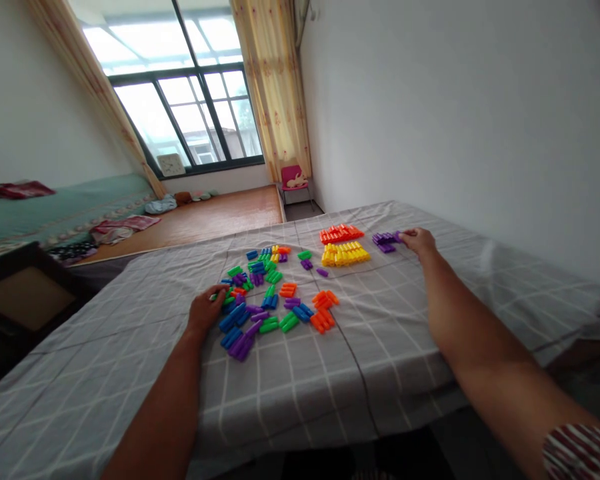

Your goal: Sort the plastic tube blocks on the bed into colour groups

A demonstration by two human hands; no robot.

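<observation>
My right hand (420,241) pinches the end of a purple plastic piece at the right edge of a small purple group (384,241). At the left edge of a mixed pile, my left hand (210,307) is closed, and a bit of a green plastic piece (213,297) shows at its fingers. Blue pieces (233,319), purple pieces (241,347), green pieces (289,323) and orange pieces (323,320) lie loosely in that pile, many in short joined rows. Left of the purple group sit a red-orange block of pieces (341,233) and a yellow block (345,254).
A grey checked cloth (300,387) covers the table under everything. Beyond it stand a low wooden platform (230,213), a pink chair (294,179) and a window. A white wall (460,120) runs along the right side.
</observation>
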